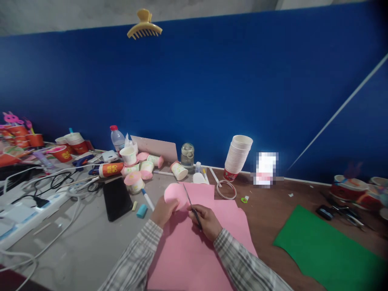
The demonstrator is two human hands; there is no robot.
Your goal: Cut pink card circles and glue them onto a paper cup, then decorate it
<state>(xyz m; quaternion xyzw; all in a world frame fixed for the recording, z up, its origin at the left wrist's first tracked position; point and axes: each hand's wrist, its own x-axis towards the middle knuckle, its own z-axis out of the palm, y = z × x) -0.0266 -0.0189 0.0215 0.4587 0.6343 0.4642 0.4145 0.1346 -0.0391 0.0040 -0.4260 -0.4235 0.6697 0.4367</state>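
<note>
A large pink paper sheet (197, 246) lies on the table in front of me. My left hand (163, 211) grips a curled pink paper piece (174, 195) just above the sheet's far left corner. My right hand (206, 221) holds small scissors (190, 204), blades pointing up toward the curled piece and touching its right edge. Both sleeves are plaid.
A black phone (117, 199), a blue eraser (141, 211) and a marker (148, 199) lie left of the hands. Paper cups (142, 169), a cup stack (238, 157), a jar (187, 154), a bottle (117, 139), a tape ring (226, 189). Cables and power strip (27, 218) far left. Green sheet (327, 250) right.
</note>
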